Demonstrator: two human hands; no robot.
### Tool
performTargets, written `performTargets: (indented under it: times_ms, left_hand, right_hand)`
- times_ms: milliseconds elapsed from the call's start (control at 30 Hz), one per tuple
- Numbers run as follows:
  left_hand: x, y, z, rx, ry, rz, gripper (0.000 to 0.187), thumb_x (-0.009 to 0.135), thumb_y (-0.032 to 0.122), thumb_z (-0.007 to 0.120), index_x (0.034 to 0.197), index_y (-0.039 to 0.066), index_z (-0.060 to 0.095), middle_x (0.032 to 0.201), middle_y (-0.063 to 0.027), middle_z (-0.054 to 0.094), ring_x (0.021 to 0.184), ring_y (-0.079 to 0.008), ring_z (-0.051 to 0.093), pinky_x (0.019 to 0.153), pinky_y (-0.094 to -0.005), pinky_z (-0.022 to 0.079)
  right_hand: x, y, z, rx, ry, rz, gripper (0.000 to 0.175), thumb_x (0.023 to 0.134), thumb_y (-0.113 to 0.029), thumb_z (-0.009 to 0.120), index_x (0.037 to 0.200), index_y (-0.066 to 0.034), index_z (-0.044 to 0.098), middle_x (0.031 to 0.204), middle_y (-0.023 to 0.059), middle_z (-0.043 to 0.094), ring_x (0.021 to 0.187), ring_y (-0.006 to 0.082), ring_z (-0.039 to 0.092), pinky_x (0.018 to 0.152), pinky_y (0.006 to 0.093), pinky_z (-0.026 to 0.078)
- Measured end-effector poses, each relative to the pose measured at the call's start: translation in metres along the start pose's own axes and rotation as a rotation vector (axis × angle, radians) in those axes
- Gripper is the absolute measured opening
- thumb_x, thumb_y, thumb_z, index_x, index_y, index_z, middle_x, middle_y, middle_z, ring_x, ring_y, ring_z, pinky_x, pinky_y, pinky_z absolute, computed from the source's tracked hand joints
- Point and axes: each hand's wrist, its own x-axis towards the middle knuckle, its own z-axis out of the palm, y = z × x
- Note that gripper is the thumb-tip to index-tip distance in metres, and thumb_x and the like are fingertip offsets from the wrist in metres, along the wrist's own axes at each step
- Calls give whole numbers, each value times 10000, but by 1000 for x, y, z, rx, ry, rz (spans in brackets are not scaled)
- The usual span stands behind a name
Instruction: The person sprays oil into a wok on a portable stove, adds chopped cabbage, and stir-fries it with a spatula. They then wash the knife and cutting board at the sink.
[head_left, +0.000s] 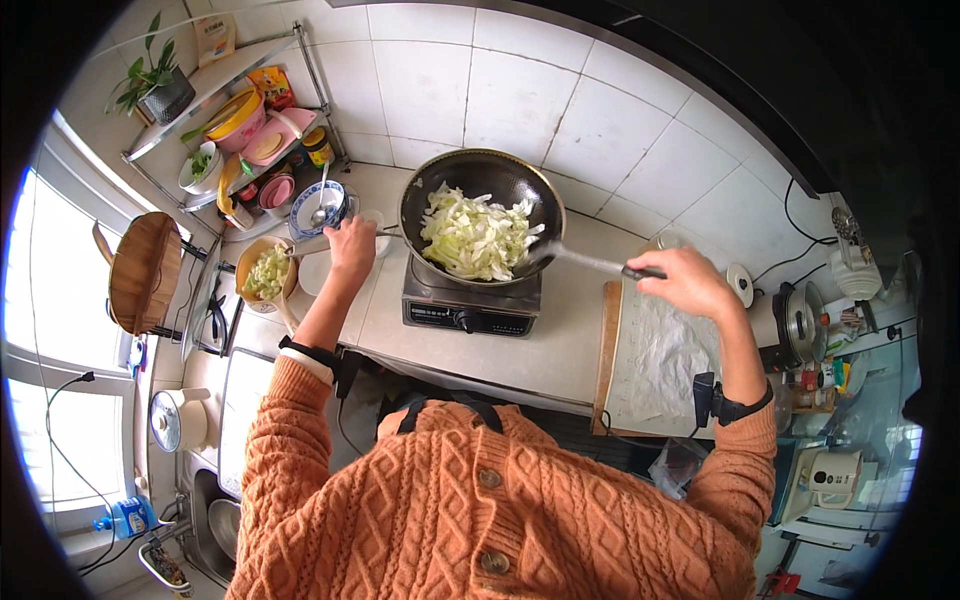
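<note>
Shredded cabbage (480, 234) is heaped in a dark wok (529, 184), which sits on a single-burner cooktop (471, 300). My left hand (349, 246) grips the wok's long handle (306, 247), whose end sticks out to the left of my fist. In my right hand (686, 279) is the black grip of a metal spatula (592, 260). The spatula's blade reaches over the wok's right rim to the edge of the cabbage and looks blurred.
Left of the wok stand a bowl of chopped pale-green vegetable (266, 271) and a blue-and-white bowl (318, 208) with a spoon. A wire shelf (225, 82) rises behind them. On the right are a cutting board (609, 352), a crumpled plastic sheet (667, 360) and an electric cooker (787, 322).
</note>
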Motion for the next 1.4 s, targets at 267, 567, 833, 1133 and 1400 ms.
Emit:
performTargets:
  times_ms: [267, 567, 833, 1133, 1400]
  left_hand:
    - [-4, 0, 0, 6, 45, 9, 173, 856, 110, 559, 946, 167, 695, 972, -38, 629, 980, -239, 629, 847, -559, 434]
    - [-2, 0, 0, 8, 28, 4, 199, 849, 84, 556, 978, 164, 684, 981, -59, 630, 997, -256, 631, 870, -576, 425]
    - [-3, 1, -4, -14, 22, 10, 191, 854, 84, 549, 965, 161, 683, 970, -56, 629, 1000, -254, 632, 859, -585, 427]
    - [-3, 0, -3, 4, 31, 26, 193, 856, 82, 545, 955, 168, 686, 955, -55, 628, 980, -251, 633, 840, -568, 436]
    - [-2, 0, 0, -25, 35, 22, 201, 846, 71, 553, 959, 171, 686, 961, -56, 629, 976, -255, 632, 840, -571, 429]
  right_hand:
    - [73, -15, 114, 506, 24, -22, 382, 918, -226, 672, 1272, -93, 618, 870, 47, 681, 675, 107, 563, 629, 304, 476]
    - [129, -16, 123, 231, 400, -26, 356, 884, -257, 659, 1210, -113, 645, 1014, 181, 703, 889, 335, 681, 799, 396, 517]
    - [36, -17, 27, -11, 195, 60, 365, 829, -194, 695, 1185, -114, 677, 1044, 101, 722, 906, 247, 691, 811, 344, 514]
    - [54, -15, 64, 64, 135, -33, 376, 822, -249, 703, 1177, -128, 684, 1111, 133, 700, 999, 303, 671, 863, 383, 522]
    - [112, -19, 94, 403, 306, -132, 373, 852, -195, 695, 1187, -36, 657, 1128, 156, 696, 997, 245, 686, 867, 350, 516]
